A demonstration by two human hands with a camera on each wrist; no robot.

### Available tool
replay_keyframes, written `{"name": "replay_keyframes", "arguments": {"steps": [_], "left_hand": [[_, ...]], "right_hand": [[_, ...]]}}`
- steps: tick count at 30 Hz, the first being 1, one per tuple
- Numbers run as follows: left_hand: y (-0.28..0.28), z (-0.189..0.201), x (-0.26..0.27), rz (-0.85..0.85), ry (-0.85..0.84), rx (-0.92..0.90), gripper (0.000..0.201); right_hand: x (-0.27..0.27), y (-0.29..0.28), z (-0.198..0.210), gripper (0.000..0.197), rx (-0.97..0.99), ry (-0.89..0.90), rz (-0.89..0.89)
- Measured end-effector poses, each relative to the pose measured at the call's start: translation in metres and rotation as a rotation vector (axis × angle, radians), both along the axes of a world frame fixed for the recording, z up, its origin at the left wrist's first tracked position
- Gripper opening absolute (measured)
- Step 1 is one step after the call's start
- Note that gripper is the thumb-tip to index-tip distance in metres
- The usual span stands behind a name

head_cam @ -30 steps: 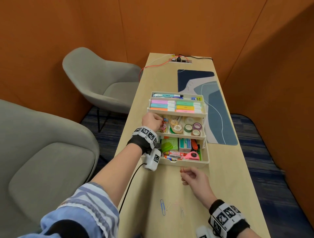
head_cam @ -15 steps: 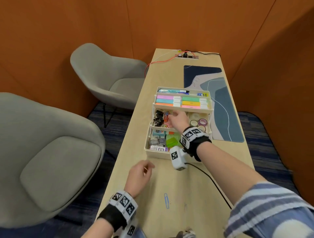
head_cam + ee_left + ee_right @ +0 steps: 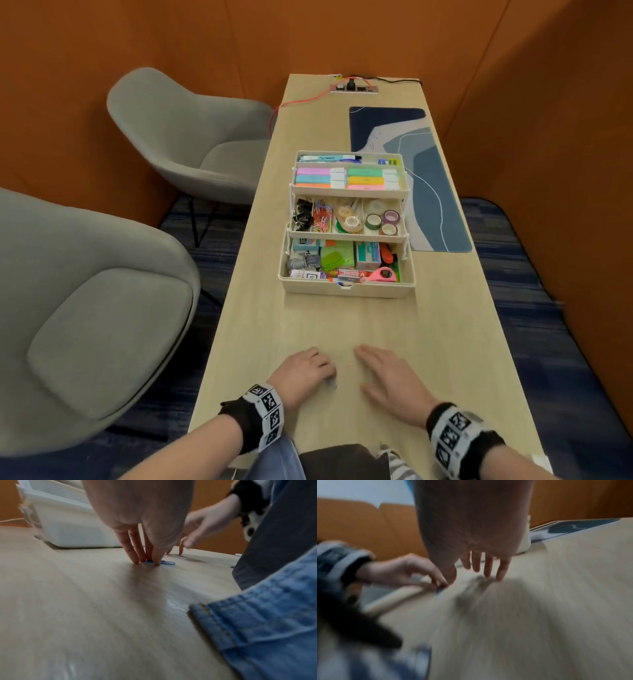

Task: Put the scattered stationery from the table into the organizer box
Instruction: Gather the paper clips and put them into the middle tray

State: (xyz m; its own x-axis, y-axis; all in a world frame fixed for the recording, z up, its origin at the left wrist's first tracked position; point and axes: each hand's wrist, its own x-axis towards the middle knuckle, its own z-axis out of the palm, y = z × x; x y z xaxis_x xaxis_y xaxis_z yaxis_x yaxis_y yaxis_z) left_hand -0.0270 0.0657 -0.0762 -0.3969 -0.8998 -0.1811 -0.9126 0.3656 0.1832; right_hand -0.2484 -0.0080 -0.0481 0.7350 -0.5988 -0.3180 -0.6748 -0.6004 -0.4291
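Orange walls enclose our pale wooden table (image 3: 260, 318): our left hand (image 3: 301, 375) presses fingertips (image 3: 157, 559) down on a blue paper clip (image 3: 167, 562), pinching it; our right hand (image 3: 390, 377) rests beside it, fingers spread flat, well short of the open organizer box (image 3: 346, 286).

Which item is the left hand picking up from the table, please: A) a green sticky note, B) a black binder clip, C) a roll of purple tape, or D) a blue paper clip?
D: the left hand's fingertips press down on a blue paper clip lying on the table.
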Motion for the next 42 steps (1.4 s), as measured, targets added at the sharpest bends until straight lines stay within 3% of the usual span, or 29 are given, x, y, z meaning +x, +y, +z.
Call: {"name": "replay_keyframes", "arguments": {"steps": [3,5,8,15,18,20,22,24,26,28,32,35,37,42], "left_hand": [[-0.003,0.002,-0.001,-0.058,-0.008,-0.043,0.018],[-0.003,0.003,-0.002,-0.066,-0.012,-0.060,0.006],[0.001,0.002,-0.005,0.007,-0.014,-0.005,0.033],[0.015,0.005,-0.004,0.110,-0.015,0.042,0.056],[0.019,0.003,0.002,0.144,0.045,0.008,0.063],[0.020,0.003,0.003,0.127,0.075,-0.048,0.056],[0.018,0.003,0.002,0.094,0.095,-0.070,0.049],[0.013,0.001,0.000,0.058,0.119,-0.070,0.040],[0.007,-0.003,-0.002,0.011,0.136,-0.071,0.028],[0.003,-0.005,-0.001,-0.045,0.119,-0.056,0.033],[-0.002,0.004,0.003,-0.088,-0.021,-0.032,0.040],[-0.003,0.002,0.004,-0.064,-0.026,0.009,0.043],[-0.004,0.003,0.004,-0.057,-0.018,0.031,0.043],[-0.008,0.008,0.003,0.013,0.007,-0.033,0.039]], "right_hand": [[-0.009,0.021,-0.020,0.060,-0.230,0.088,0.150],[-0.006,0.021,-0.030,0.061,-0.326,0.026,0.153],[0.005,0.011,-0.026,0.054,-0.412,0.039,0.154],[0.023,0.004,-0.014,0.054,-0.363,0.040,0.139],[0.023,-0.006,-0.018,0.056,-0.147,-0.063,-0.010],[0.022,-0.013,-0.014,0.044,0.034,-0.148,-0.217],[0.020,-0.019,-0.010,0.028,0.074,-0.268,-0.405],[0.018,-0.020,-0.007,0.023,0.069,-0.303,-0.452],[0.020,-0.015,-0.004,0.022,0.078,-0.285,-0.400],[0.024,-0.007,-0.005,0.026,0.069,-0.211,-0.280],[0.021,0.007,-0.016,0.051,-0.192,-0.051,-0.006],[0.021,0.003,-0.015,0.046,-0.211,0.027,0.106],[0.026,-0.001,-0.011,0.038,-0.285,0.075,0.154],[0.040,-0.006,-0.016,0.063,-0.284,0.163,0.137]]}}
